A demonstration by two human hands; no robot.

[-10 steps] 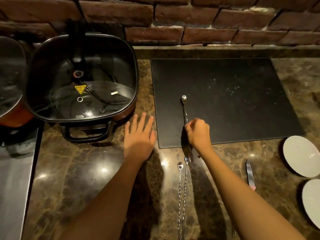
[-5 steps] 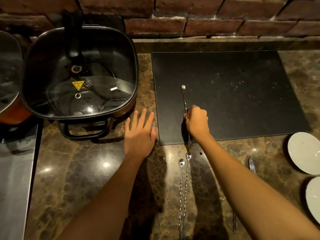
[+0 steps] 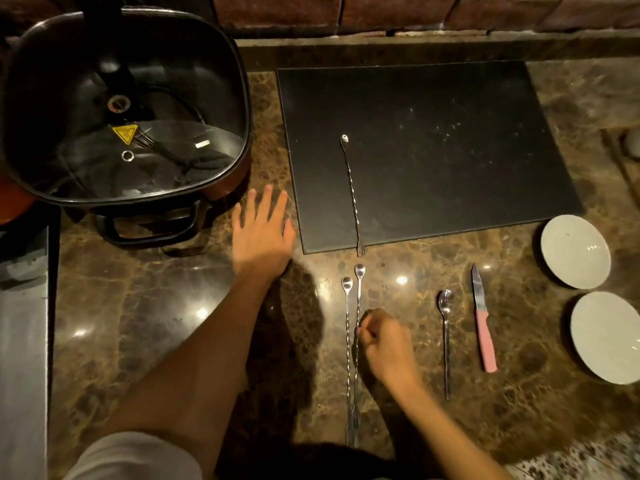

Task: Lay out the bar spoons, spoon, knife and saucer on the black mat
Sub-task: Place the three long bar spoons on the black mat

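Right hand [image 3: 382, 344]: fingers pinched the nearer of 2 bar spoons on the counter [image 3: 357, 344].
Also on counter [image 3: 173, 323]: 1 spoon [image 3: 445, 337], 1 knife [image 3: 482, 320], 2 saucers [image 3: 575, 251].
Left hand [image 3: 261, 233]: spread flat, empty.
Black mat [image 3: 450, 150]: 1 bar spoon [image 3: 352, 188] lay lengthwise.

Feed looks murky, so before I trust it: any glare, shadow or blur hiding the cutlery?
Head view: dim, warm light; bright glare spots on the countertop; arm shadows darken the two bar spoons beside the right hand; wide-angle bending at the edges; spoon and knife clear.
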